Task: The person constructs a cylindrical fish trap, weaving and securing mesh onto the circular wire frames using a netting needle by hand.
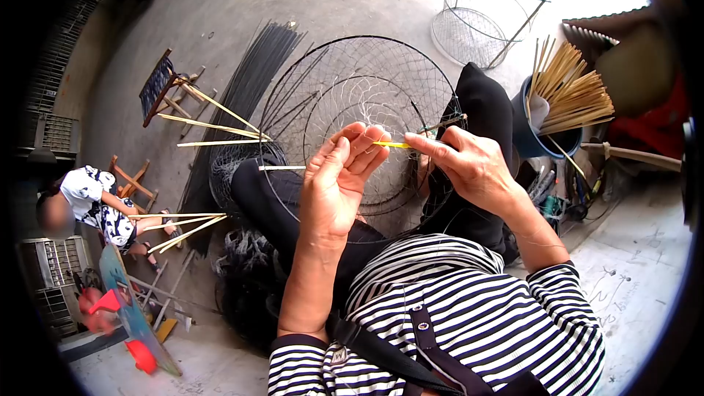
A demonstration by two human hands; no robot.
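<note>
No legible text, dark scrawls on pale surface, small tag on black strap, both unreadable

Left of the net lie rods and, farther left, a stool; right of it, sticks stand in a bucket; beyond it, rightward, stands a frame.

A shirt with black and white stripes is worn. Its sleeves are edged with a plain dark band. A dark strip down the front is dotted with round, shiny buttons. The shirt is crossed by a black strap. The legs are covered by black pants. The left hand and right hand are seen bare.
</note>
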